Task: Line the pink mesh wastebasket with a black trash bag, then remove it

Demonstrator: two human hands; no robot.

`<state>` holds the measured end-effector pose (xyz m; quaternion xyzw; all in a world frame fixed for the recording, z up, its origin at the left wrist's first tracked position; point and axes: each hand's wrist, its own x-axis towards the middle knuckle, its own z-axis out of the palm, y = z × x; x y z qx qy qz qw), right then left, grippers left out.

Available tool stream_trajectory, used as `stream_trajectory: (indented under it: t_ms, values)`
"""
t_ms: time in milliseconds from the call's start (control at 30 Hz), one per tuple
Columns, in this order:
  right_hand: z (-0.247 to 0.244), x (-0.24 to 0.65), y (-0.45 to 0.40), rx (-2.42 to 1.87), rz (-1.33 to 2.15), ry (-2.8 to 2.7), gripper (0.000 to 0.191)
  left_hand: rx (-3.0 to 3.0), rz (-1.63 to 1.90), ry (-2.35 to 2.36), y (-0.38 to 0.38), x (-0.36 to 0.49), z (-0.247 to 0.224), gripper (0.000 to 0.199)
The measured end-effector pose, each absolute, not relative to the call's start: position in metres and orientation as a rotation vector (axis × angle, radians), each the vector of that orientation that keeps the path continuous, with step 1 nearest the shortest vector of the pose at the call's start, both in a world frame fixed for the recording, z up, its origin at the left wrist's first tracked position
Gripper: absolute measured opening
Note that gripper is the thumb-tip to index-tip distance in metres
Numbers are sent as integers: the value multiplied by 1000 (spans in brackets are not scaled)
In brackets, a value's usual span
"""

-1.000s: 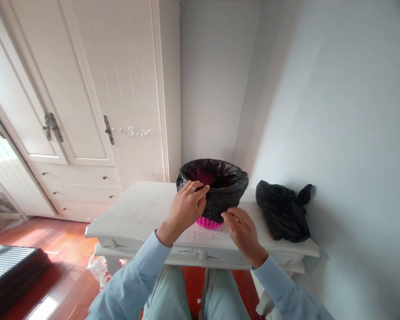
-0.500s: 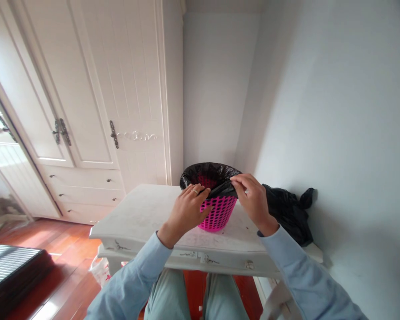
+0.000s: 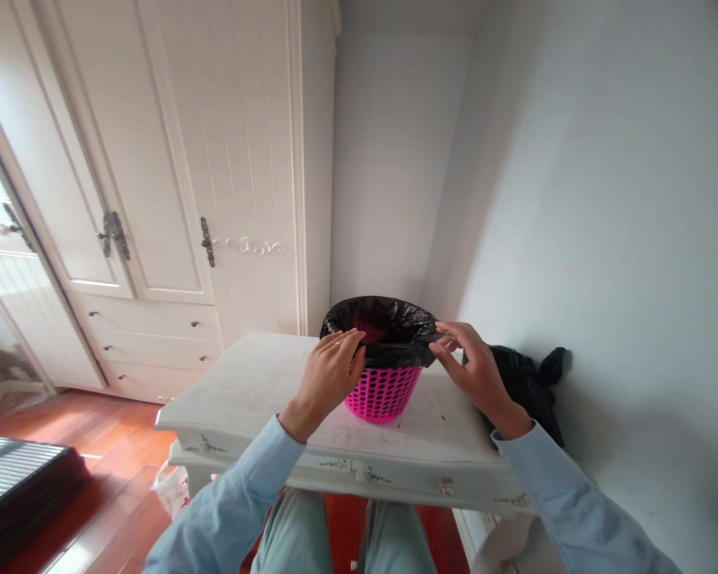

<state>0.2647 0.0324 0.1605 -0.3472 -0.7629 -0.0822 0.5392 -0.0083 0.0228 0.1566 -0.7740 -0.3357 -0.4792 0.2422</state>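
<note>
A pink perforated wastebasket [image 3: 384,395] stands upright on the white table, lined with a black trash bag [image 3: 400,355] whose edge is folded out over the rim. My left hand [image 3: 330,375] is closed on the bag's edge at the near left of the rim, thumb below and fingers above. At the right side of the rim, my right hand [image 3: 472,371] pinches the bag with thumb and fingertips. The inside of the basket shows a pink patch through the opening.
Behind my right hand, a bunched black plastic bag [image 3: 523,391] lies on the white table [image 3: 245,391] against the wall. A white wardrobe [image 3: 245,159] rises at the left. On the floor are a white bag with red print [image 3: 172,488] and a dark ridged object [image 3: 24,486].
My right hand has moved rightward along the rim, away from my left hand. The bag's front fold now hangs lower and smoother over the basket.
</note>
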Motion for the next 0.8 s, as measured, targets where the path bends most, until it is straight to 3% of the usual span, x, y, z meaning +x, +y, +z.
stream_trajectory:
  t_ms: [167,367,567,800]
  values:
    - [141,289,32,-814,-350,-2048,65,-2046,-1425,-820,7,-15,145,21]
    - [116,297,38,-796,-657,-2204,93,-2114,-1136,-833,6,-20,103,36]
    - [92,282,39,-760,-961,-2080,77,-1905,-1148,-836,23,-25,75,42]
    - [99,273,38,-747,-958,-1968,65,-1743,-1425,-777,20,-29,103,33]
